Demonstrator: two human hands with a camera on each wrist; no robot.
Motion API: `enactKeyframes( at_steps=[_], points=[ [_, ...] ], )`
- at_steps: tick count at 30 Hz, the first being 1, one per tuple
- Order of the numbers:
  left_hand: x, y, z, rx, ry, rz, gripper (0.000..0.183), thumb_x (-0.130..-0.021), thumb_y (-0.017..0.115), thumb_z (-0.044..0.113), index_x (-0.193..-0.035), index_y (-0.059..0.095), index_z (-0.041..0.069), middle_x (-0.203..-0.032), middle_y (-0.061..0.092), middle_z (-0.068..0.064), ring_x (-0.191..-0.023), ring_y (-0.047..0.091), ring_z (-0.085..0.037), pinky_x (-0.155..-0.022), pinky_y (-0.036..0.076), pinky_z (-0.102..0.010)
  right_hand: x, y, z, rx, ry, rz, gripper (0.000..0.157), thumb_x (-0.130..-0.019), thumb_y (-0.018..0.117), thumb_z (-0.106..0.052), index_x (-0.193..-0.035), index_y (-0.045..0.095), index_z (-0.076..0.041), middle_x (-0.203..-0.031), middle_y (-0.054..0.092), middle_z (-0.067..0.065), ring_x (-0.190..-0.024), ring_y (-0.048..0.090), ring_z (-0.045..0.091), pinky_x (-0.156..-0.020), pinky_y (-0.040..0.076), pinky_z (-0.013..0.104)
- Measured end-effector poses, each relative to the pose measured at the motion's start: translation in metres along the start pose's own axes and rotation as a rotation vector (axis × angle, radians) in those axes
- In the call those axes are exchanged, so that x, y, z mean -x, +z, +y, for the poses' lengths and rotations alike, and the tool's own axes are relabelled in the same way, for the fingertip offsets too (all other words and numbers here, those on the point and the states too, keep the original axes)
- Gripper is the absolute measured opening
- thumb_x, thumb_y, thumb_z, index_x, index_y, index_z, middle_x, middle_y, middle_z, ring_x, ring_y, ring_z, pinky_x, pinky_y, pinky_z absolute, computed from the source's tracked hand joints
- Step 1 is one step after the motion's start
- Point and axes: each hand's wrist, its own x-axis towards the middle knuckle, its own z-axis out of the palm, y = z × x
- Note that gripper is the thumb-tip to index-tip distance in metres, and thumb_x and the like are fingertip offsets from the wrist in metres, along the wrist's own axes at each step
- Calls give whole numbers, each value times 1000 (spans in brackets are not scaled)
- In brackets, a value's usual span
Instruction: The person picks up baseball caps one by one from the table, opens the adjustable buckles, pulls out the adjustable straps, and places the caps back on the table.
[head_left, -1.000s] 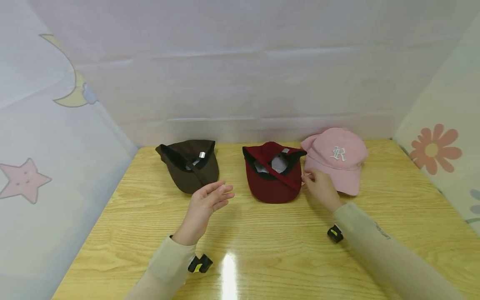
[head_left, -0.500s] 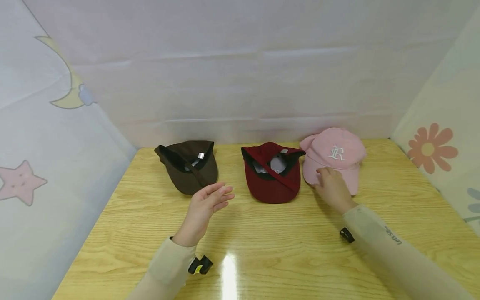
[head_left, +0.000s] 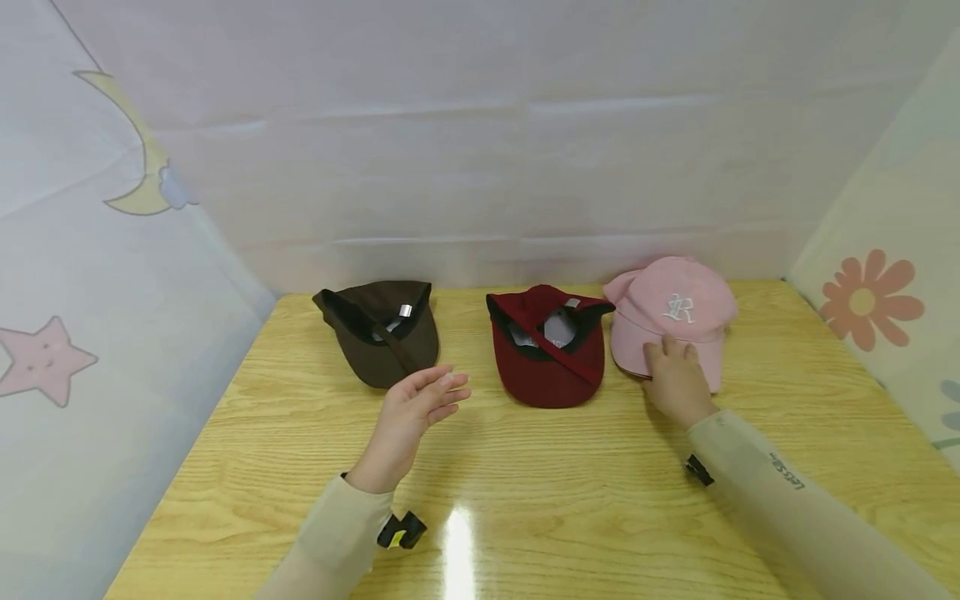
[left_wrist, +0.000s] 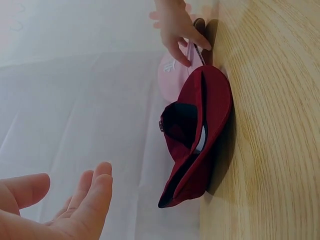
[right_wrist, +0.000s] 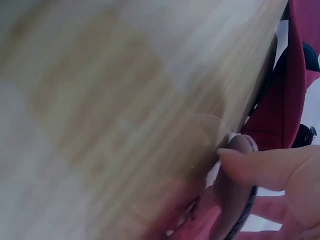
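Note:
My right hand (head_left: 678, 383) pinches the brim of the pink baseball cap (head_left: 686, 292), which has a white letter emblem. In the right wrist view the thumb (right_wrist: 245, 165) presses the brim's underside (right_wrist: 232, 195), with fingers on the other side. To its left lies a dark red cap (head_left: 551, 375), its opening and strap facing me. A dark brown cap (head_left: 386, 358) lies farther left in the same way. My left hand (head_left: 405, 421) hovers in front of the brown cap with loosely extended fingers and holds nothing; in the left wrist view its fingers (left_wrist: 92, 200) are apart from the red cap.
The caps stand in a row near the back edge of the wooden table (head_left: 525, 500). A pale cloth backdrop (head_left: 480, 167) rises behind them. Printed side panels stand left and right, with a star (head_left: 48, 362) and a flower (head_left: 870, 300).
My right hand has moved right from the gap beside the red cap onto the pink cap's brim and taken hold of it. The left hand stays in place.

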Motion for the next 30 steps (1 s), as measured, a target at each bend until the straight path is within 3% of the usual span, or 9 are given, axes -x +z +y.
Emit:
enactKeyframes(
  at_steps=[5, 10, 13, 15, 18, 20, 22, 28, 30],
  points=[
    [-1, 1, 0, -3, -2, -3, 37, -101, 52, 11, -132, 49, -9, -124, 61, -24, -108, 64, -29, -94, 49, -38, 0, -2, 1, 20, 32, -3, 50, -74, 69, 8, -119, 50, 18, -102, 43, 48, -84, 44, 58, -64, 46, 61],
    [-1, 1, -1, -4, -11, 0, 37, -101, 52, 12, -132, 49, -9, -124, 61, -25, -109, 64, -28, -94, 49, -37, -1, -5, 1, 15, 108, -76, 56, -76, 60, 10, -128, 42, 21, -109, 35, 55, -87, 43, 63, -59, 49, 62],
    [-1, 2, -1, -3, -12, 2, 38, -101, 52, 11, -133, 49, -9, -123, 61, -24, -108, 64, -28, -94, 49, -37, 0, -5, 1, 44, 108, -83, 55, -77, 62, 8, -126, 42, 22, -100, 38, 52, -83, 46, 61, -54, 49, 57],
    [-2, 2, -2, -2, -12, 1, 38, -101, 52, 11, -133, 49, -9, -123, 62, -24, -108, 64, -28, -94, 49, -37, 1, -5, 3, 79, 79, -40, 49, -77, 63, 7, -120, 44, 22, -89, 41, 47, -76, 49, 57, -49, 49, 54],
    [-2, 2, -3, 1, -9, 0, 37, -101, 52, 11, -132, 49, -9, -123, 62, -24, -108, 64, -28, -93, 50, -37, 4, -5, 8, 170, -5, 104, 39, -78, 62, 7, -111, 47, 21, -73, 44, 38, -61, 52, 50, -42, 47, 49],
    [-2, 2, -3, 2, -5, -1, 37, -101, 52, 11, -132, 49, -9, -123, 62, -24, -108, 65, -28, -93, 50, -37, 5, -7, 11, 209, -48, 208, 30, -81, 58, 9, -106, 48, 21, -67, 45, 35, -54, 52, 47, -39, 46, 50],
    [-1, 2, -3, 3, -3, -1, 37, -101, 52, 11, -132, 49, -9, -123, 62, -24, -107, 65, -28, -93, 50, -37, 5, -12, 14, 220, -65, 255, 29, -83, 52, 11, -108, 48, 24, -67, 46, 37, -52, 52, 48, -41, 46, 52],
    [0, 2, -4, 2, -2, -1, 39, -101, 51, 11, -133, 47, -10, -123, 61, -24, -108, 65, -28, -93, 50, -36, 8, -34, 17, 70, 37, 111, 40, -82, 46, 17, -117, 32, 30, -77, 44, 45, -54, 53, 50, -43, 47, 54],
    [0, 2, -4, 4, -5, 0, 39, -101, 52, 11, -133, 47, -10, -123, 61, -24, -108, 65, -28, -93, 50, -36, 11, -37, 19, 42, 36, 121, 39, -81, 45, 19, -116, 31, 29, -77, 44, 44, -51, 53, 47, -41, 46, 53]
  ],
)
